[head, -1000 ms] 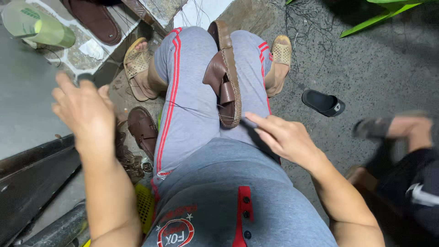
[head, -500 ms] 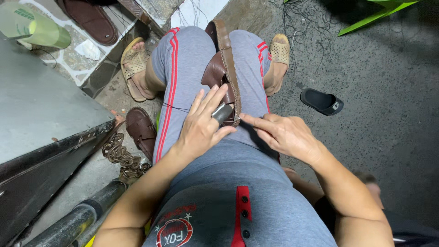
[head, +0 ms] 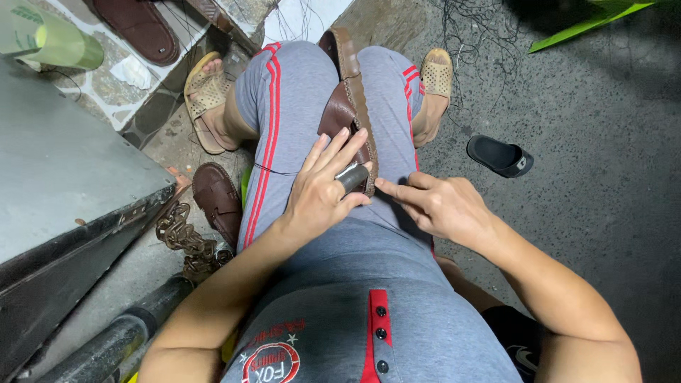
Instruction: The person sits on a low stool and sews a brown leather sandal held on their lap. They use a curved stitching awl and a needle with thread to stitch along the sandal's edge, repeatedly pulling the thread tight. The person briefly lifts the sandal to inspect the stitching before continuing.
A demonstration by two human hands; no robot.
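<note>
Brown sandal (head: 345, 106) lies between my knees, on my grey pants with red stripes (head: 269, 128). It stands on its edge, with the sole turned to the right side. My left hand (head: 323, 188) rests flat on the near end of the sandal. Its fingers are stretched out and a bit spread. A small dark tool (head: 352, 177) pokes out from under them, right by the sandal's heel. The fingers lie over the tool more than grip it, and I cannot tell if the thumb pinches it. My right hand (head: 443, 206) is just beside the sandal on my right leg. Its pointing finger sticks out and its tip is at the sandal's near end. The other fingers are curled in and hold nothing.

My feet wear tan sandals (head: 206, 99). Another brown sandal (head: 216, 198) lies on the ground by my left leg, near a rusty chain (head: 181, 237). A black slipper (head: 500, 156) lies well apart on the right.
</note>
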